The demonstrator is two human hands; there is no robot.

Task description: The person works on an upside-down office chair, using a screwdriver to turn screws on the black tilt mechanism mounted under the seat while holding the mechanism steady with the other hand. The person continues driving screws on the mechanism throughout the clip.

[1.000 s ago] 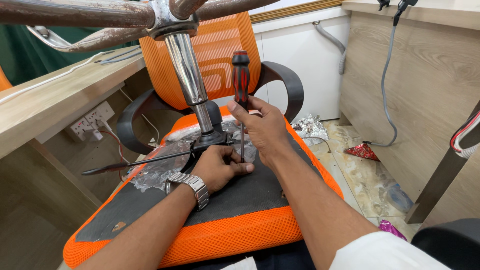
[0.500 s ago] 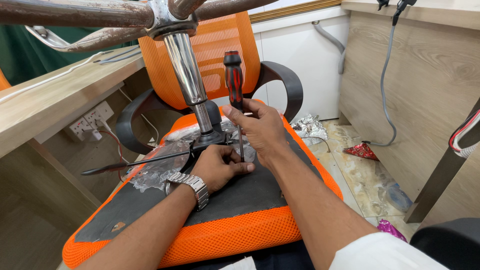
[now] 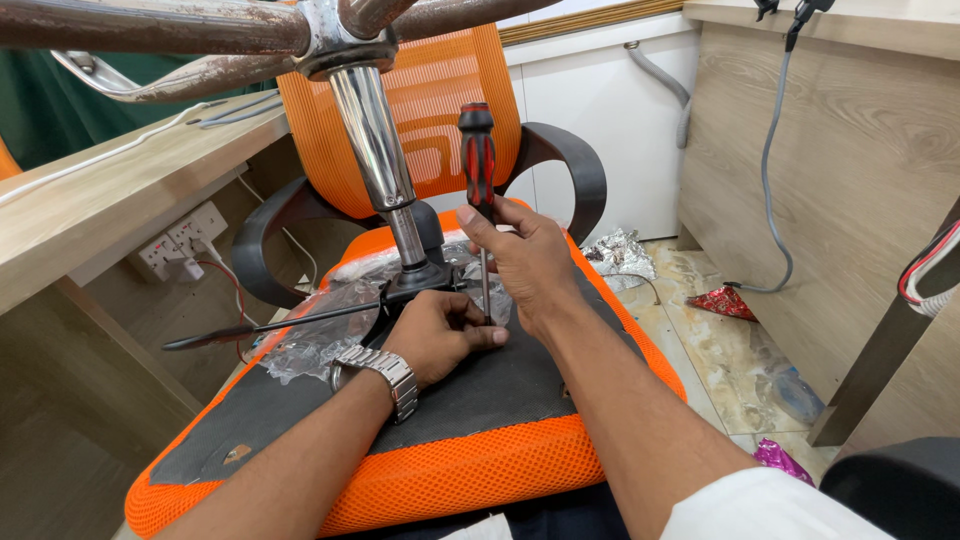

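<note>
Starting at the fingertips: our right hand point(image 3: 530, 258) has its fingers wrapped round the lower end of the red-and-black plastic-handled screwdriver point(image 3: 478, 170), right where the handle meets the thin steel shaft. The tool stands pretty much upright, tip down on the underside of the seat. Our left hand point(image 3: 440, 333) is curled in a loose fist just beside that tip, thumb and fingers pinched close around the bottom of the shaft; we honestly can't tell if it's gripping the shaft or something tiny there, it's hidden by the fingers. A silver metal link wristwatch point(image 3: 378, 372) sits on that wrist.

The screwdriver tip lands near the black mechanism plate point(image 3: 420, 280) at the foot of the shiny chrome gas-lift column point(image 3: 375, 150), with a long black lever point(image 3: 270, 325) sticking out to the left. All this is on the upturned orange mesh office chair point(image 3: 450, 470), its black seat underside point(image 3: 480, 385) facing up, with crinkled clear plastic wrap point(image 3: 320, 335) on it. Crumpled silver foil point(image 3: 620, 252) lies on the tiled floor point(image 3: 720, 350) to the right.
</note>
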